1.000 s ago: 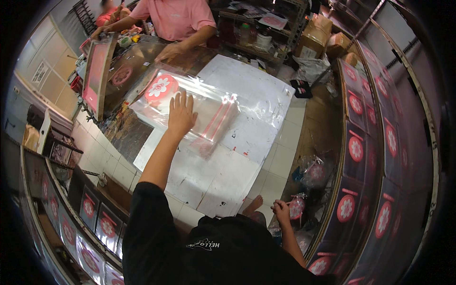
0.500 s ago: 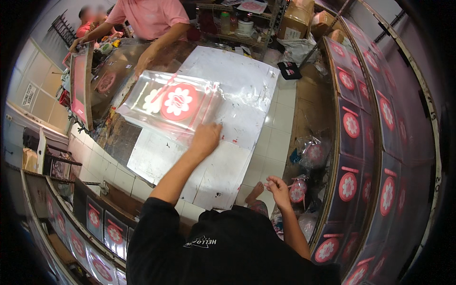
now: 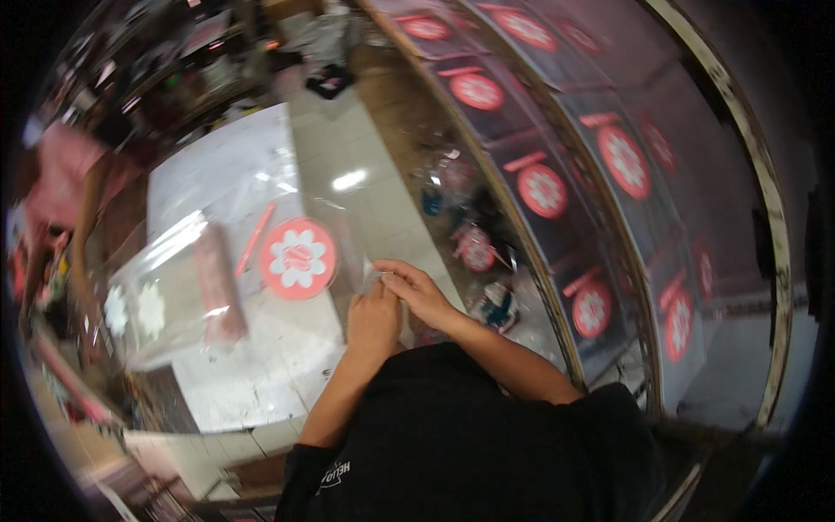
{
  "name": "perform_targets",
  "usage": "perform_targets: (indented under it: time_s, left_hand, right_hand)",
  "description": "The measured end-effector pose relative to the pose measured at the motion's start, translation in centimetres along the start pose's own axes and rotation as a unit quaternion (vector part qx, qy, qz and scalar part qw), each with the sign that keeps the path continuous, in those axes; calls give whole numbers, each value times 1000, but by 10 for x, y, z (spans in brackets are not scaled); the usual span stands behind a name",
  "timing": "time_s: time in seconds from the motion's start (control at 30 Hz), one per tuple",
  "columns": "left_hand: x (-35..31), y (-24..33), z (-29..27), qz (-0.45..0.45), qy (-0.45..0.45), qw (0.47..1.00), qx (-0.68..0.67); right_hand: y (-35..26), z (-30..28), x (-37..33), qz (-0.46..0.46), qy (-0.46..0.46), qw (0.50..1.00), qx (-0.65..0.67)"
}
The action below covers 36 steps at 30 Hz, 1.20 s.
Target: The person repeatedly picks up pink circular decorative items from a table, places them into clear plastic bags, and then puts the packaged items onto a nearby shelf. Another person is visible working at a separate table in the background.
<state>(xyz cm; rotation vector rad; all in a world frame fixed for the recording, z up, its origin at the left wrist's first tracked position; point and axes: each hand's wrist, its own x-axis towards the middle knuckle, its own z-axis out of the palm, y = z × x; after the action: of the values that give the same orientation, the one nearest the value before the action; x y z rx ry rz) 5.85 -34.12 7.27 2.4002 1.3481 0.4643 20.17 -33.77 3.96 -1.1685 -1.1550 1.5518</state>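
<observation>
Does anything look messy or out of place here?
Yes: crumpled plastic between the white board and the prints at right. It is bunched up while those lie flat in rows, so it may be scrap. The held sheet shows no damage, though blur hides detail.

A person in a pink shirt point(image 3: 65, 170) stands at the far left, blurred. Behind, crowded shelves point(image 3: 161, 74) fill the upper left, their contents too smeared to tell apart. A crumpled silvery bag point(image 3: 326, 39) lies at the top, with a small black item point(image 3: 330, 83) just below it on the pale tiled floor point(image 3: 374, 152). Along a brown strip of floor point(image 3: 391, 109) sit at least 2 clear-wrapped bundles, 1 showing a red and white flower point(image 3: 477, 250). A rack with a pale outer rail point(image 3: 769, 209) runs down the right.
</observation>
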Motion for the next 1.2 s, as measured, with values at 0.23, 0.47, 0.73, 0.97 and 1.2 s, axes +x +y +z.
perform_targets:
  time_s: [0.23, 0.47, 0.73, 0.97, 1.2]
  left_hand:
    - [3, 26, -39, 54, 54, 978, -191]
    - [-34, -60, -25, -154, 160, 972, -76]
    - [-71, -98, 32, -235, 158, 955, 92]
    - [-65, -100, 40, -234, 166, 947, 142]
    - [-50, -89, 42, -217, 142, 939, 224]
  right_hand:
    - [-8, -123, -13, -27, 136, 990, 23]
    - [-50, -293, -13, 7, 277, 956, -92]
    - [34, -586, -146, 83, 415, 895, -137]
    - [20, -582, -152, -30, 546, 833, -82]
    - [4, -565, -124, 131, 668, 721, -131]
